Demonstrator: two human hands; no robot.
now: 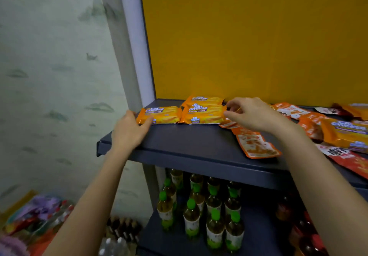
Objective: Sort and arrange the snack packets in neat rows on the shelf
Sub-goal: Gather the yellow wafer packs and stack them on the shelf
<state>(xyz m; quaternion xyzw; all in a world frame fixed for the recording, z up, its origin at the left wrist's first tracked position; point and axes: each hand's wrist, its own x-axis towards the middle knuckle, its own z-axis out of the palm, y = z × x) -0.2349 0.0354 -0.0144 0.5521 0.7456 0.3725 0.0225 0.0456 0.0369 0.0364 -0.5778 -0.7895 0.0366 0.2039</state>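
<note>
Shelf board (199, 142), dark blue, carries the snack packets along its back half, in front of a yellow back panel (249, 36). Toward 10 o'clock on the board lies a single Cal Cheese packet (162, 114), orange, flat and label up. Touching its 3 o'clock end is a cluster of Cal Cheese packets (203, 113), overlapping one another, with one lying further back at 12 o'clock.

The left grip (129, 130) holds the 9 o'clock end of the single packet, with the thumb laid on the near corner and the fingers round the end. The right grip (253, 114) sits at 3 o'clock of the cluster with narrow, curled fingers and fingertips at the cluster's edge; I cannot tell whether it pinches anything.

From 3 to 4 o'clock of the right grip the board is strewn with unsorted goods: orange-and-white sachets (256, 145), another Cal Cheese packet (346, 134) and red packets (350, 159), overlapping at odd angles. Green-capped bottles (199, 210) stand upright in rows on the lower shelf at 6 o'clock. A blurred heap of goods (35, 222) lies at 8 o'clock beside the patterned wall (49, 76).
</note>
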